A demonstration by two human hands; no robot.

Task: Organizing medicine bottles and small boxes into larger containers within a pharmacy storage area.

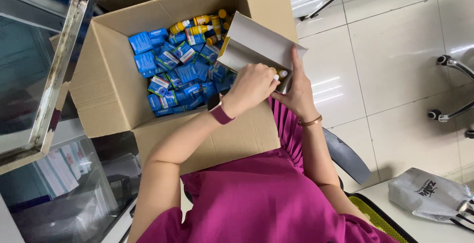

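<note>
Our right hand (298, 92) grips the white box (259, 45) over the carton (113, 85); our left hand (252, 87), fingers curled, holds a bottle (282, 74) inside it. Blue packs (180, 73) and yellow bottles (197, 27) fill the carton.

A glass display cabinet with a metal frame (54, 70) occupies the 9 o'clock side. A grey plastic bag (432, 196) lies on the white tiled floor (395, 60) at 4 o'clock. Chair casters on chrome legs (452, 87) stand at 3 o'clock. A yellow-green mesh chair seat (377, 218) shows at 5 o'clock.
</note>
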